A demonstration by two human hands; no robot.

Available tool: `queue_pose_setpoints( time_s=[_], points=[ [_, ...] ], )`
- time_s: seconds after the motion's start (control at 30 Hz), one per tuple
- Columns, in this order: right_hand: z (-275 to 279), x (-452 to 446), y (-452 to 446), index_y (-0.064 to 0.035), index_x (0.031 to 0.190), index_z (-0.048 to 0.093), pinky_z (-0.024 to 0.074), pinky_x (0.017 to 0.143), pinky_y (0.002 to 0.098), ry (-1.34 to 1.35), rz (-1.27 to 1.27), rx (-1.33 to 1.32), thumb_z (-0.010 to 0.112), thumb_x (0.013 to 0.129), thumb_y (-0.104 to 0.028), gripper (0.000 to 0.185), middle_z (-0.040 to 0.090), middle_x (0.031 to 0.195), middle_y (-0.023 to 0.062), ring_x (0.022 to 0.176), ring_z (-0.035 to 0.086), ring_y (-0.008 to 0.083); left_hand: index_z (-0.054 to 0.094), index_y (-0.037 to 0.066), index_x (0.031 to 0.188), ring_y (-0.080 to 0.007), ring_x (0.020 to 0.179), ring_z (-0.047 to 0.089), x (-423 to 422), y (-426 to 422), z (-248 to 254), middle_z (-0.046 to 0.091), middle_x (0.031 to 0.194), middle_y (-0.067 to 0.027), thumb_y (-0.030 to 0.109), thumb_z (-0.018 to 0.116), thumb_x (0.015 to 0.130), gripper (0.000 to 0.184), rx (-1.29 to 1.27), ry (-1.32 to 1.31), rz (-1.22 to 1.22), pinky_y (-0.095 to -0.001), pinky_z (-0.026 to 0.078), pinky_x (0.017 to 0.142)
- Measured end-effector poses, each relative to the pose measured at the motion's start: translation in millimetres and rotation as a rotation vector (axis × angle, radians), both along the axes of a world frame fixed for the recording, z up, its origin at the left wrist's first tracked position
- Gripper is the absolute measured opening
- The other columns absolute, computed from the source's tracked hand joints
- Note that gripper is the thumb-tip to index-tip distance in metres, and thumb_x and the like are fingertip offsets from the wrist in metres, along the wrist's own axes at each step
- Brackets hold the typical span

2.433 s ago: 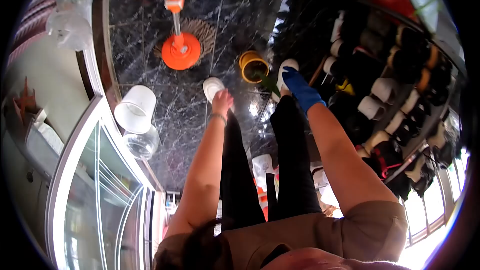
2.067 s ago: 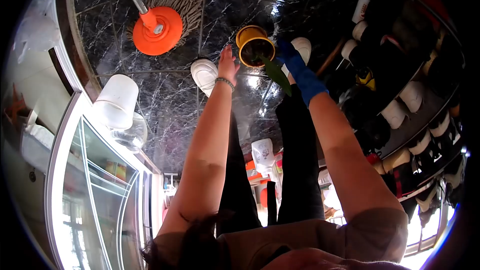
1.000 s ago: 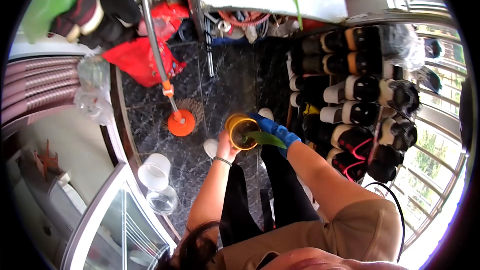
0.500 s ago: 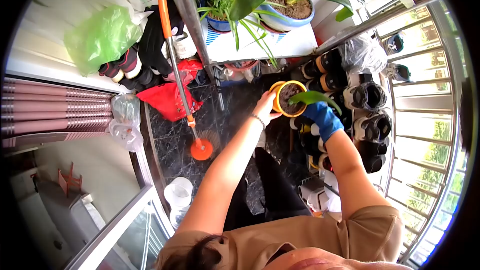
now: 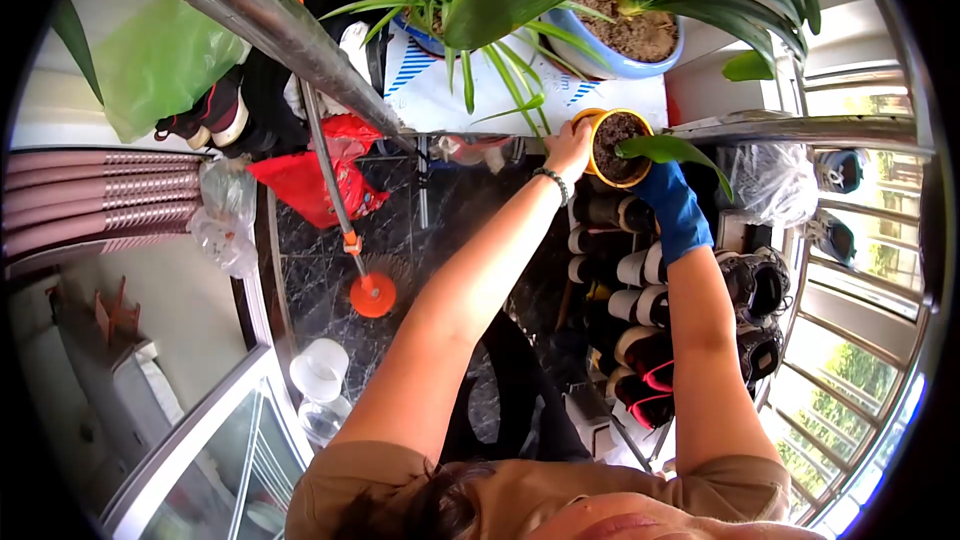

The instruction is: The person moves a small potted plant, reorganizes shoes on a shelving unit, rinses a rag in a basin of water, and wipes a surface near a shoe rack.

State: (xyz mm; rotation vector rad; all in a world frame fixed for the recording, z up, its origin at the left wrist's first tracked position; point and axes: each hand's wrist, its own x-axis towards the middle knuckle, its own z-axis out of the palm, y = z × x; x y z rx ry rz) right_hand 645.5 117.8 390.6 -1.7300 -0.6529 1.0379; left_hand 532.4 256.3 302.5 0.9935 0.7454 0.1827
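A small yellow flowerpot (image 5: 612,148) of dark soil, with one broad green leaf (image 5: 675,150) arching right, is held out between both hands. My left hand (image 5: 569,151), bare with a dark bead bracelet at the wrist, grips the pot's left side. My right hand (image 5: 672,202) wears a blue glove and holds the pot from the lower right; its fingertips are hidden behind the pot and leaf. The pot is tilted so its soil faces me, near the front edge of a white shelf (image 5: 440,110).
On the shelf stand a strappy-leaved plant in a blue pot (image 5: 430,38) and a broad-leaved plant in a light-blue pot (image 5: 640,45). A metal rail (image 5: 250,10) crosses the upper left. Racked shoes (image 5: 640,270) fill the right. An orange-headed brush (image 5: 372,294) stands on the dark floor.
Both hands have carried the yellow pot forward and slightly right, closer to the shelf. My view has shifted forward too, so the plants look larger and nearer.
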Motion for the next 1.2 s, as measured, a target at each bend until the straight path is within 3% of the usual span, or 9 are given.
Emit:
queue_pose_setpoints(
  time_s=[0.1, 0.37, 0.53, 0.6, 0.67, 0.73, 0.87, 0.93, 1.2],
  points=[
    [24, -38, -8, -0.0038, 0.116, 0.058, 0.0525, 0.083, 0.0302, 0.190, -0.009, -0.038, 0.076, 0.075, -0.002, 0.045, 0.064, 0.110, 0.0060, 0.097, 0.061, 0.0145, 0.041, 0.008, 0.135, -0.0396, 0.116, 0.034, -53, -23, 34, 0.039, 0.125, -0.0287, 0.042, 0.039, 0.095, 0.053, -0.042, 0.011, 0.071, -0.0465, 0.030, 0.102],
    [62, -124, -39, -0.0045, 0.125, 0.053, 0.0488, 0.089, 0.0290, 0.093, -0.107, -0.122, 0.067, 0.084, -0.003, 0.043, 0.063, 0.111, 0.0038, 0.098, 0.059, 0.0122, 0.046, 0.013, 0.131, -0.0165, 0.098, 0.053, -135, -70, 59, 0.033, 0.122, -0.0119, 0.040, 0.048, 0.095, 0.045, -0.367, 0.030, 0.100, -0.0316, 0.054, 0.075],
    [16, -66, -50, -0.0027, 0.120, 0.055, 0.0535, 0.080, 0.0275, 0.114, -0.087, -0.098, 0.069, 0.082, -0.004, 0.040, 0.065, 0.108, 0.0076, 0.090, 0.062, 0.0127, 0.057, 0.013, 0.126, -0.0091, 0.074, 0.058, -79, -41, 74, 0.060, 0.097, -0.0029, 0.042, 0.051, 0.096, 0.043, -0.193, 0.017, 0.069, -0.0248, 0.051, 0.061],
    [17, -39, -40, -0.0025, 0.120, 0.055, 0.0529, 0.083, 0.0295, 0.028, -0.088, -0.056, 0.069, 0.081, -0.004, 0.041, 0.065, 0.110, 0.0088, 0.096, 0.062, 0.0156, 0.056, 0.010, 0.129, -0.0134, 0.089, 0.061, -48, -26, 75, 0.063, 0.105, -0.0080, 0.049, 0.050, 0.095, 0.051, -0.249, 0.009, 0.048, -0.0311, 0.053, 0.077],
    [4, -11, -30, -0.0028, 0.120, 0.055, 0.0519, 0.086, 0.0319, -0.199, -0.061, 0.011, 0.072, 0.078, -0.006, 0.045, 0.065, 0.111, 0.0094, 0.101, 0.062, 0.0183, 0.049, 0.007, 0.135, -0.0279, 0.131, 0.043, -6, -9, 44, 0.053, 0.134, -0.0190, 0.061, 0.038, 0.093, 0.070, -0.002, -0.039, -0.122, -0.0397, 0.028, 0.112],
    [-21, 15, -22, -0.0035, 0.122, 0.055, 0.0504, 0.088, 0.0346, -0.489, -0.050, 0.088, 0.078, 0.073, -0.011, 0.054, 0.065, 0.112, 0.0093, 0.106, 0.062, 0.0208, 0.047, 0.006, 0.137, -0.0302, 0.134, 0.039, 40, 5, 10, 0.047, 0.140, -0.0192, 0.062, 0.033, 0.094, 0.072, 0.116, -0.062, -0.150, -0.0368, 0.029, 0.111],
    [-34, 24, -3, -0.0044, 0.115, 0.059, 0.0502, 0.088, 0.0346, -0.123, -0.275, -0.062, 0.076, 0.077, -0.015, 0.043, 0.067, 0.104, 0.0104, 0.096, 0.064, 0.0246, 0.043, 0.002, 0.139, -0.0287, 0.136, 0.037, 72, 30, 30, 0.043, 0.143, -0.0182, 0.059, 0.028, 0.097, 0.072, 0.200, 0.038, -0.312, -0.0331, 0.027, 0.111],
    [-57, 33, 1, -0.0035, 0.119, 0.058, 0.0500, 0.091, 0.0357, -0.810, -0.173, 0.093, 0.080, 0.072, -0.024, 0.055, 0.066, 0.108, 0.0144, 0.103, 0.064, 0.0269, 0.050, 0.001, 0.133, -0.0180, 0.122, 0.048, 94, 34, -12, 0.054, 0.132, -0.0090, 0.056, 0.039, 0.097, 0.066, 0.104, -0.042, -0.219, -0.0337, 0.038, 0.103],
    [-96, 22, 6, -0.0020, 0.125, 0.050, 0.0483, 0.094, 0.0347, -0.652, -0.337, -0.038, 0.079, 0.073, -0.020, 0.062, 0.063, 0.117, 0.0131, 0.110, 0.061, 0.0222, 0.031, 0.017, 0.148, -0.0144, 0.144, 0.014, 23, 3, 24, 0.023, 0.156, 0.0005, 0.052, 0.039, 0.097, 0.062, -0.025, -0.264, 0.126, -0.0397, 0.014, 0.114]
  ],
)
